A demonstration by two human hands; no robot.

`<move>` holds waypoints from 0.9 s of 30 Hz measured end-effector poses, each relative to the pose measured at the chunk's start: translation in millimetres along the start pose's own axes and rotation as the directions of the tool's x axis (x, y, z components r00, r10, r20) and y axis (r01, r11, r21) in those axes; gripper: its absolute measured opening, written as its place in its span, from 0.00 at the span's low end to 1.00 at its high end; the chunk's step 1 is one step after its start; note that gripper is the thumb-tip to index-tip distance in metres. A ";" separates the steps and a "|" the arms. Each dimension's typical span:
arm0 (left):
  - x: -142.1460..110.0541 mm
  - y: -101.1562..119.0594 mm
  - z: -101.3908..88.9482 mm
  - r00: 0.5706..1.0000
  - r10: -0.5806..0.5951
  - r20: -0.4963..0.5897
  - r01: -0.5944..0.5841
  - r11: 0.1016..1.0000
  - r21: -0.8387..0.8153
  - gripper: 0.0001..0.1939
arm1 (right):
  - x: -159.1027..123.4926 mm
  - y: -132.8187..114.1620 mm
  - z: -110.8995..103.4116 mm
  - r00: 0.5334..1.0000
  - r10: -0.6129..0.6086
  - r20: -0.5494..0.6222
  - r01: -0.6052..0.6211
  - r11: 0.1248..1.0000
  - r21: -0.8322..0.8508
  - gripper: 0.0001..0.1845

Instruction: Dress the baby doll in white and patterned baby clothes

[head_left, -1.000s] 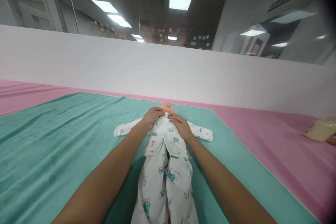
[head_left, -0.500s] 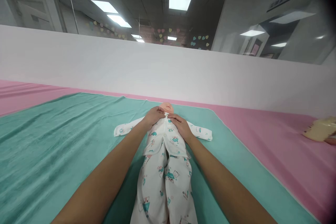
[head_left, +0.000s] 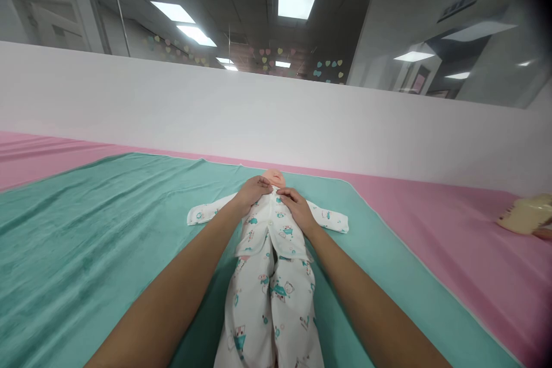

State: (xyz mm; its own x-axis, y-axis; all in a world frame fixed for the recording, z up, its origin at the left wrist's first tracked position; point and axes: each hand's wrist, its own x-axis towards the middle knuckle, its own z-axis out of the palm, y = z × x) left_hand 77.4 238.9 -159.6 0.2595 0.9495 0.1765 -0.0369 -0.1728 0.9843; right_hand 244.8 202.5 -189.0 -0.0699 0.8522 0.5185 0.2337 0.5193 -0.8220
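Observation:
A baby doll (head_left: 274, 177) lies on its back, its head away from me and its sleeves spread to both sides. It wears a white, printed buttoned shirt (head_left: 271, 241) and matching trousers (head_left: 293, 310). My left hand (head_left: 253, 191) is at the left side of the shirt's collar, fingertips closed on its edge. Opposite it, my right hand (head_left: 295, 206) pinches the right side of the collar. A small button shows lower down the shirt front, where the two flaps part. The fingers partly hide the collar.
Beneath the doll a green blanket (head_left: 129, 230) lies over a pink sheet (head_left: 431, 213). A white wall panel (head_left: 259, 115) with glass above it stands behind. At the far right edge lies a beige object (head_left: 524, 215), partly cut off.
Both hands stay at the collar with only slight finger movement. The white collar edge between them is now a little lower and less bunched. The doll has not visibly moved.

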 end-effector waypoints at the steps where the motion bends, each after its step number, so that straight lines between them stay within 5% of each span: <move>1: 0.2 -0.2 0.1 1.000 0.002 0.000 -0.002 1.000 0.003 0.13 | -0.1 0.0 0.2 1.000 0.026 -0.009 -0.026 1.000 0.002 0.12; 13: -4.8 6.1 5.2 0.996 0.072 -0.044 -0.062 0.979 0.196 0.09 | 4.5 -15.1 -1.4 0.994 0.107 0.019 -0.103 0.983 -0.151 0.14; 20: -5.7 26.3 5.5 0.987 0.116 -0.109 -0.023 0.779 0.626 0.10 | 4.3 -11.1 -0.1 0.996 0.087 0.015 -0.084 0.990 -0.116 0.13; 27: -7.4 34.4 11.6 0.987 0.085 -0.136 0.029 0.740 0.672 0.10 | 4.8 -10.5 -0.2 0.996 0.082 0.030 -0.078 0.991 -0.113 0.14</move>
State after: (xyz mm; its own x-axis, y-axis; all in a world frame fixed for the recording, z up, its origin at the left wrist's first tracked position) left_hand 85.4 222.8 -127.1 0.1216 0.9582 0.2589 0.6289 -0.2762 0.7268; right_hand 242.2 201.2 -177.9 -0.0795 0.8933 0.4424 0.3462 0.4409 -0.8281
